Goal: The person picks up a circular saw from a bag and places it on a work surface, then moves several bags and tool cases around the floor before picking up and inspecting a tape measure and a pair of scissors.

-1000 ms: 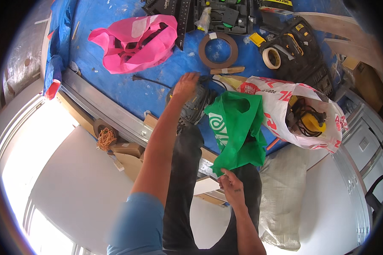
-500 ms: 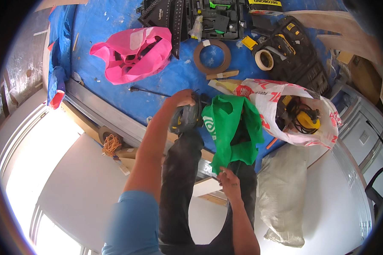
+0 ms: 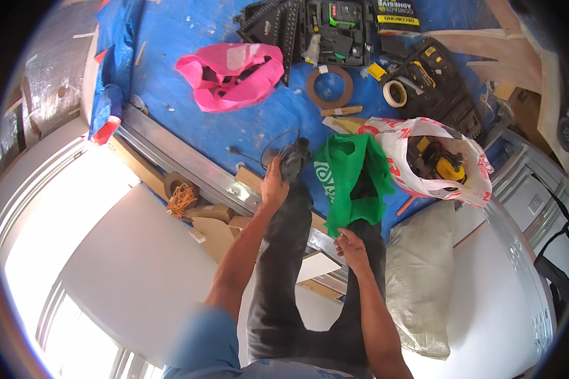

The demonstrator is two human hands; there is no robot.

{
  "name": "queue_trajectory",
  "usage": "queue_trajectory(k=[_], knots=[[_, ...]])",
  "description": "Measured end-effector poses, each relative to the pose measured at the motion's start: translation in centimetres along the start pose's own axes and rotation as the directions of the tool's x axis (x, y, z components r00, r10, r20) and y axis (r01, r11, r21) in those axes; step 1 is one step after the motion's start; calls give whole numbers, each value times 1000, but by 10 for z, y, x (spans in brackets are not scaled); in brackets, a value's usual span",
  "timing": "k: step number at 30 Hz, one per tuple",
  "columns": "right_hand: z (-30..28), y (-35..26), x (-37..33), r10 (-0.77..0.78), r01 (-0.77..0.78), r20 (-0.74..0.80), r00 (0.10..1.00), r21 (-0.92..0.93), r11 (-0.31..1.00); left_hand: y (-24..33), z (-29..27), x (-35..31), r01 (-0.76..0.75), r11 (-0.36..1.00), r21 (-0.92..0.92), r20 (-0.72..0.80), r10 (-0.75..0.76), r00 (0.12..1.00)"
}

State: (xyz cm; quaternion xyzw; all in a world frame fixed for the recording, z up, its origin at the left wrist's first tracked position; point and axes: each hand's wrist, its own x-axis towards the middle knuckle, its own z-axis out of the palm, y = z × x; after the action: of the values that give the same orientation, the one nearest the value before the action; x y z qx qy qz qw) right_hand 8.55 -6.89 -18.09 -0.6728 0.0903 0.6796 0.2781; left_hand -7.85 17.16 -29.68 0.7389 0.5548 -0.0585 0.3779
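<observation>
Blue sheet (image 3: 164,82) is spread beneath the items. Green bag (image 3: 342,174) sits at its near edge, mouth open, beside the white bag with red print (image 3: 403,174). Dark corded tool (image 3: 292,161) is located just left of the green bag. Right hand (image 3: 353,249) pinches the green bag's near corner. Left hand (image 3: 274,188) touches the tool's near side; firmness of grasp cannot be determined.

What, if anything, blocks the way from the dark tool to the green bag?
Nothing visible. The dark tool, touched by the left hand, sits just left of the green bag; only blue sheet shows between.
</observation>
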Motion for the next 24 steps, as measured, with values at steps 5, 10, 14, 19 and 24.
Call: queue_trajectory(k=[5, 10, 14, 19, 24], knots=[[-15, -10, -51, -68, -4, 204, 977, 337, 942, 88, -142, -93, -164, 976, 145, -2, 166, 986], [29, -104, -146, -54, -369, 535, 843, 648, 666, 173, -292, -229, -502, 813, 295, -110, 551, 827], [99, -181, -297, -297, -285, 547, 782, 739, 610, 271, -389, -340, -722, 531, 444, -71, 824, 563], [82, -213, -408, -582, -63, 598, 551, 725, 686, 337, -423, -434, -736, 357, 576, -127, 928, 351], [42, -229, -442, -680, 70, 603, 417, 724, 686, 357, -431, -488, -620, 574, 534, -370, 819, 440]])
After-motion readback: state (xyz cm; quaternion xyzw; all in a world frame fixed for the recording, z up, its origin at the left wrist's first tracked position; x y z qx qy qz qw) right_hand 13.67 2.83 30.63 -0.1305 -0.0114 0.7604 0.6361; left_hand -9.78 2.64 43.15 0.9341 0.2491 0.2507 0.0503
